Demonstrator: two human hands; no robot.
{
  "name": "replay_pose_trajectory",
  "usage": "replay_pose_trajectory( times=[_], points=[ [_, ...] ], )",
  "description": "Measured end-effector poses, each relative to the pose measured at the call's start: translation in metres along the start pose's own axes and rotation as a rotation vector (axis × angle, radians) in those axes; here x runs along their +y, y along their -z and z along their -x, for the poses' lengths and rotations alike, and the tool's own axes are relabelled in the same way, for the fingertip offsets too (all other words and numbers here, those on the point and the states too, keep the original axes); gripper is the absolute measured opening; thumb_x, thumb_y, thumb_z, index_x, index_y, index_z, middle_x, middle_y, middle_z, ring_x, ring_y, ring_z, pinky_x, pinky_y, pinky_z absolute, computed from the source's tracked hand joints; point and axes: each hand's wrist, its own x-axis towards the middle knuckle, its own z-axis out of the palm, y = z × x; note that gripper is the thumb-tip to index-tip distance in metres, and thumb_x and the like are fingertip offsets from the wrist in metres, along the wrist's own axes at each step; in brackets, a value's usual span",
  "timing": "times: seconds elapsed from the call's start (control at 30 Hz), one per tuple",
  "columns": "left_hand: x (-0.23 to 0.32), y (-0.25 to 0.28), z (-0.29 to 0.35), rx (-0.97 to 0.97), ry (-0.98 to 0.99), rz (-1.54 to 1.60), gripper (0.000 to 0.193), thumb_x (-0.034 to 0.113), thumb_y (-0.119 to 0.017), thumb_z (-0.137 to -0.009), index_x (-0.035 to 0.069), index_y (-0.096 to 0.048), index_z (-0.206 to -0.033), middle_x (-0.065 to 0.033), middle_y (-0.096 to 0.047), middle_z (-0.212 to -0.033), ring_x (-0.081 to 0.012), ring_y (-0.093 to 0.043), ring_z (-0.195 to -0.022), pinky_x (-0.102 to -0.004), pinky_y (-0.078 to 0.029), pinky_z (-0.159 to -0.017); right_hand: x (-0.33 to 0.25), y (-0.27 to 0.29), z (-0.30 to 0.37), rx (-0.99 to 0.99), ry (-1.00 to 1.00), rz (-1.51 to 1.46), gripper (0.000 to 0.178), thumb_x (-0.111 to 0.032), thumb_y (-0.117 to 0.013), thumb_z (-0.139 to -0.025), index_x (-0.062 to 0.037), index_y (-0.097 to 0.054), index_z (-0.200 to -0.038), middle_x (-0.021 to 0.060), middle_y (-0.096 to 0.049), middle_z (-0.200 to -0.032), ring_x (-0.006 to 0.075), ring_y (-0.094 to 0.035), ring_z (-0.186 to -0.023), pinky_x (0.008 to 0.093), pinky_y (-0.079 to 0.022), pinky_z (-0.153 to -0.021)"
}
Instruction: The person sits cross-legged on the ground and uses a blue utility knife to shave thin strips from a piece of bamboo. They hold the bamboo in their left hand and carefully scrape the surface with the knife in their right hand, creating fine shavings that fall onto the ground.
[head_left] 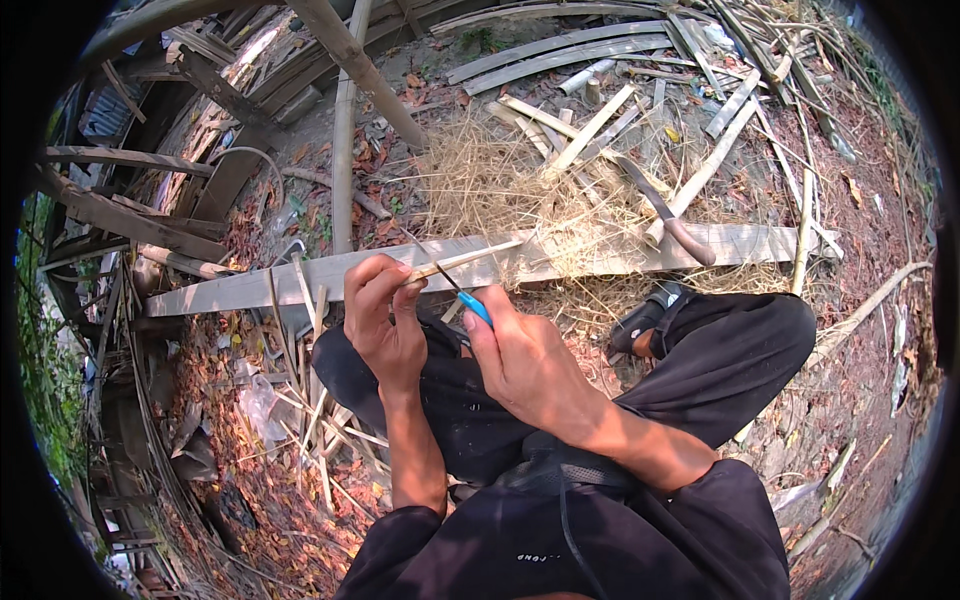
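Observation:
My left hand (382, 322) pinches one end of a pale, thin bamboo strip (470, 256), which points away to the right above a long plank. In my right hand (535, 365) is a knife with a blue handle (473, 305), gripped in closed fingers. Its narrow dark blade (432, 262) slants up and left, crossing the strip close to my left fingertips. Whether the edge bites into the strip, I cannot tell. Both hands are above my bent legs.
A grey plank (390, 272) lies crosswise before me. On it rests a curved blade with a wooden handle (685, 240), among straw-like shavings (480, 185). Split bamboo slats (570, 55) lie at the back. Thin sticks (325, 440) are heaped at left, near wooden poles (343, 150).

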Motion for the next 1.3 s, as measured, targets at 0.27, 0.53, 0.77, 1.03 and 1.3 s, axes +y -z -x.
replay_pose_trajectory(
  times=[0.27, 0.53, 0.77, 1.03, 1.3],
  points=[
    [0.003, -0.004, 0.009, -0.026, -0.09, -0.056, 0.018, -0.004, -0.06, -0.093, 0.0, -0.056, -0.111, -0.0128, -0.054, -0.111, -0.0163, -0.059, -0.095, -0.0273, -0.054, -0.078, 0.024, -0.006, 0.009, 0.058, 0.134, 0.261, 0.017, -0.01, -0.06, -0.093, -0.0001, -0.049, -0.102, 0.0199, -0.06, -0.059, 0.0388, -0.063, -0.056, 0.0466, -0.05, -0.047],
    [-0.003, 0.002, -0.009, -0.048, -0.084, 0.038, 0.016, -0.006, -0.056, -0.095, -0.001, -0.057, -0.11, -0.0137, -0.054, -0.113, -0.0188, -0.061, -0.095, -0.0322, -0.061, -0.077, 0.193, 0.003, 0.033, -0.242, -0.472, 0.578, 0.023, -0.017, -0.035, -0.103, 0.0, -0.049, -0.096, 0.025, -0.06, -0.063, 0.0445, -0.062, -0.06, 0.0544, -0.047, -0.055],
    [0.009, -0.018, -0.002, 0.042, 0.026, 0.169, 0.023, -0.009, -0.06, -0.091, 0.0, -0.058, -0.112, -0.0168, -0.058, -0.105, -0.0199, -0.062, -0.086, -0.0301, -0.059, -0.07, 0.023, 0.043, 0.006, -0.101, -0.184, 0.034, 0.024, -0.02, -0.045, -0.102, 0.0045, -0.047, -0.101, 0.0255, -0.057, -0.061, 0.0468, -0.059, -0.06, 0.0522, -0.042, -0.052],
    [0.009, -0.014, -0.003, -0.032, 0.012, 0.19, 0.02, -0.011, -0.058, -0.091, -0.002, -0.055, -0.109, -0.0193, -0.058, -0.105, -0.0217, -0.063, -0.087, -0.0335, -0.063, -0.07, 0.002, 0.026, 0.008, -0.122, -0.048, -0.048, 0.014, -0.012, -0.049, -0.1, 0.0018, -0.049, -0.098, 0.0195, -0.061, -0.067, 0.0419, -0.063, -0.063, 0.0464, -0.047, -0.054],
    [0.006, -0.012, -0.004, -0.051, -0.027, 0.19, 0.015, -0.009, -0.058, -0.091, -0.003, -0.056, -0.105, -0.0187, -0.06, -0.099, -0.0211, -0.063, -0.085, -0.0333, -0.064, -0.068, 0.135, 0.016, 0.023, -0.102, -0.213, 0.517, 0.022, -0.019, -0.048, -0.1, 0.0026, -0.051, -0.095, 0.0232, -0.06, -0.059, 0.0432, -0.062, -0.057, 0.0507, -0.049, -0.051]
  ],
)
